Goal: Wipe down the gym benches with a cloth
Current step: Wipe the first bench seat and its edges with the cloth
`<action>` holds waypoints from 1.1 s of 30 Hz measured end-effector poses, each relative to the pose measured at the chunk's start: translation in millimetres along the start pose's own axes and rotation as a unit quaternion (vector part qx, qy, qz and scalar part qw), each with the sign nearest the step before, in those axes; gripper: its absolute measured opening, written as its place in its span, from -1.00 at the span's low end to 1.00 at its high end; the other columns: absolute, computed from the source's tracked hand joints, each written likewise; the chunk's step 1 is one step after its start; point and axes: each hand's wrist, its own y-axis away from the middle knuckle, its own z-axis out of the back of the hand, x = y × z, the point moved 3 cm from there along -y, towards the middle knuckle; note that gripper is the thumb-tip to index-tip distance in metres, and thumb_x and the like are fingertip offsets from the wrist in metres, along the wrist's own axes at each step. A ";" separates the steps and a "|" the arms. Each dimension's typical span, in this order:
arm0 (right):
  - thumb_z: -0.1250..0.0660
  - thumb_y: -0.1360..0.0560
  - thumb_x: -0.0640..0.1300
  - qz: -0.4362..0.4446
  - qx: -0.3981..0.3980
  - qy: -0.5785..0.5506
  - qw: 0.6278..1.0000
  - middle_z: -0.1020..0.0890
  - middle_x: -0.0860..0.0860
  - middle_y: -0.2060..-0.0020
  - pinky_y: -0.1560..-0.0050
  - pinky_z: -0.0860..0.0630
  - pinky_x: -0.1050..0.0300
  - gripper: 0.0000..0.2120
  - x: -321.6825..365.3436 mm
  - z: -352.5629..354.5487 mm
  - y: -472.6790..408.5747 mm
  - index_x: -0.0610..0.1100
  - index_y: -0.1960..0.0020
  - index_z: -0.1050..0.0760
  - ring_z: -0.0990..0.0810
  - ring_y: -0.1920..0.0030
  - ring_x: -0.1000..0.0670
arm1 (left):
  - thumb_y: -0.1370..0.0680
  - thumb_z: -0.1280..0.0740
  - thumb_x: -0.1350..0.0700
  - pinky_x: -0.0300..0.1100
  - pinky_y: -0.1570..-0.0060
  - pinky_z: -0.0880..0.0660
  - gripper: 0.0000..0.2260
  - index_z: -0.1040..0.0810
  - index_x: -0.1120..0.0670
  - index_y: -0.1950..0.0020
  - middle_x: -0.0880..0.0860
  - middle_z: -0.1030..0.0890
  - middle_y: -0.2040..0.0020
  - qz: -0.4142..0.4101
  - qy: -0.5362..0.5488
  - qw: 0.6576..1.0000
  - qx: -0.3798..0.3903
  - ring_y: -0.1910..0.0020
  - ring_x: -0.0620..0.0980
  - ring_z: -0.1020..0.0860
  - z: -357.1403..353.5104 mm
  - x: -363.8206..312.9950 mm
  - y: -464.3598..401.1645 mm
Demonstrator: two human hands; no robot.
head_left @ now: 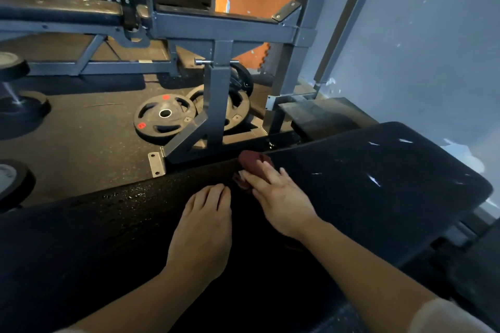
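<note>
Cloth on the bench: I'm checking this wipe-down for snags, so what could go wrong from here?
1. The cloth is bunched small under the right hand at the pad's far edge; it might slip off toward the frame and plates.
2. The bench has pale nicks in its cover; the cloth could catch on them.
3. The left hand rests on a pad that glistens as if wet, so it may slide.

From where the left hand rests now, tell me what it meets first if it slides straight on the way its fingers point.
Probably the far edge of the bench pad, then open floor. The left hand points up-frame, and the maroon cloth under the right hand lies just right of that line, though depth is unclear.
</note>
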 end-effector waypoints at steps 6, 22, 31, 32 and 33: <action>-0.02 -0.67 -0.09 -0.142 -0.030 -0.042 0.989 -0.02 -0.09 -0.56 -0.54 0.07 -0.05 -0.57 -30.3 8.6 -7.7 0.01 -0.53 -0.17 0.10 -0.56 -0.09 | -0.65 0.01 -0.01 -0.10 -0.49 0.07 -0.50 0.02 0.05 -0.57 0.00 -0.04 -0.56 -0.007 0.005 1.000 0.004 -0.54 0.00 0.02 1.2 1.4 -1.3; -0.04 -0.65 -0.06 -0.007 0.010 -0.050 0.999 0.08 -0.04 -0.57 -0.55 0.00 -0.05 -0.53 23.2 -10.4 41.5 0.09 -0.55 -0.08 0.12 -0.55 -0.04 | -0.67 0.01 0.04 -0.13 -0.49 0.00 -0.56 -0.10 0.04 -0.56 -0.03 -0.15 -0.54 0.006 0.014 1.000 -0.026 -0.52 -0.05 -0.07 -2.3 -0.8 -2.0; -0.02 -0.67 -0.06 -0.153 -0.018 -0.077 0.985 0.08 -0.06 -0.57 -0.51 0.03 0.00 -0.54 8.8 2.5 54.8 0.10 -0.55 -0.09 0.11 -0.56 -0.08 | -0.67 -0.02 0.04 -0.08 -0.47 -0.09 -0.58 -0.20 0.07 -0.53 0.01 -0.23 -0.51 -0.008 0.025 0.998 -0.063 -0.49 0.00 -0.15 -5.2 0.1 -0.5; -0.02 -0.67 -0.07 -0.120 -0.015 -0.075 0.990 0.08 -0.06 -0.57 -0.51 0.05 0.03 -0.54 28.5 0.8 59.2 0.09 -0.55 -0.09 0.11 -0.56 -0.07 | -0.66 -0.04 0.04 -0.08 -0.46 -0.11 -0.59 -0.23 0.08 -0.52 0.02 -0.25 -0.50 -0.006 0.029 0.997 -0.071 -0.48 0.00 -0.17 -4.3 -0.9 0.1; -0.02 -0.67 -0.07 -0.088 -0.008 -0.070 0.994 0.08 -0.06 -0.57 -0.50 0.07 0.07 -0.54 39.9 -2.8 65.0 0.08 -0.55 -0.10 0.12 -0.56 -0.06 | -0.66 -0.07 0.05 -0.09 -0.45 -0.13 -0.60 -0.27 0.09 -0.50 0.03 -0.28 -0.48 -0.005 0.038 0.996 -0.083 -0.47 0.00 -0.20 -2.2 -1.9 1.5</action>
